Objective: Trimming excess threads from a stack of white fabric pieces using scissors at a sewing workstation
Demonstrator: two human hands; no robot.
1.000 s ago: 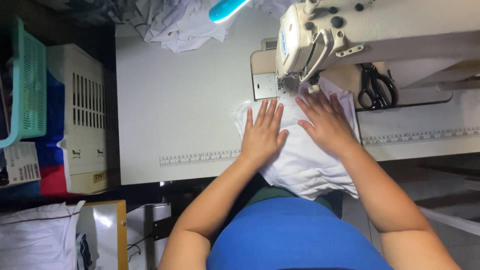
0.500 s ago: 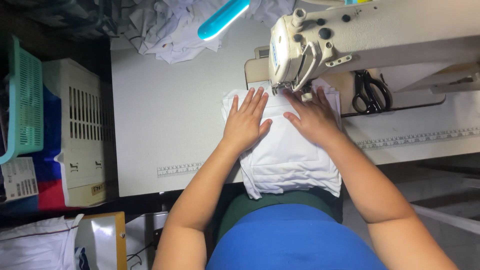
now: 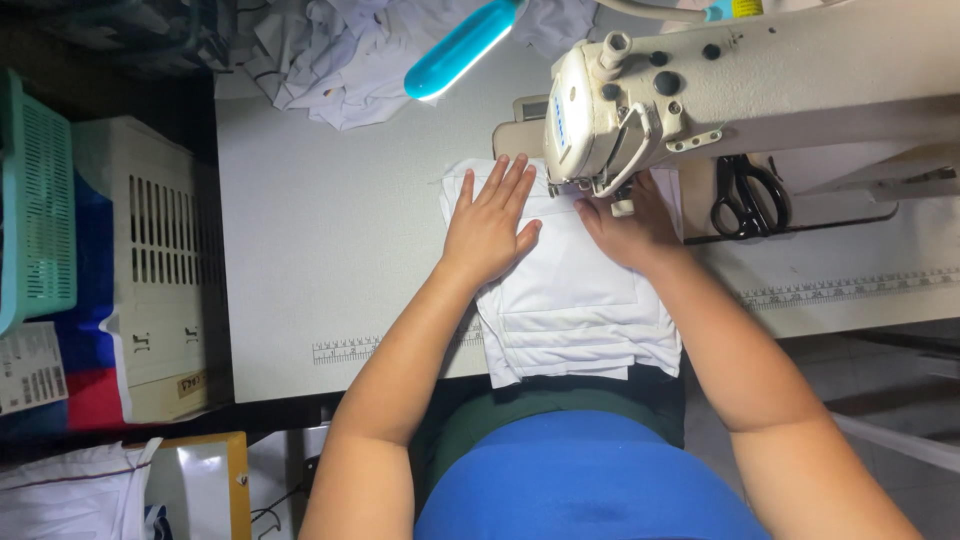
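The left hand [image 3: 490,225] lies flat, palm down, on the folded white cotton fabric piece [image 3: 575,300], its fingers [image 3: 505,185] spread wide and gripping nothing; spread like that, they press a broad patch of cloth against the white table [image 3: 330,240] so the layers cannot slide or wrinkle. The right hand [image 3: 630,230] also rests palm down on the same fabric, just to the right of the left hand. Its fingertips run under the head of the cream-coloured industrial sewing machine [image 3: 700,90], right beside the presser foot, and are partly hidden there, so how far apart they are spread cannot be told; they pinch nothing that shows. Placed so near the needle, this hand can steer the cloth's edge.

The fabric lies beneath both palms, its far edge tucked under the machine head beyond the fingers, its near end hanging over the table edge towards the person's lap. A measuring scale printed along the table's front edge [image 3: 800,293] runs past the right wrist. Black-handled scissors [image 3: 745,195] lie to the right of the right hand's fingers, within easy reach beside the machine. A turquoise lamp head [image 3: 460,50] points down from beyond the left fingers, near a heap of crumpled white garments [image 3: 330,60]. Well to the left of the left hand stand a cream slotted plastic crate [image 3: 140,250] and a green plastic basket [image 3: 40,210].
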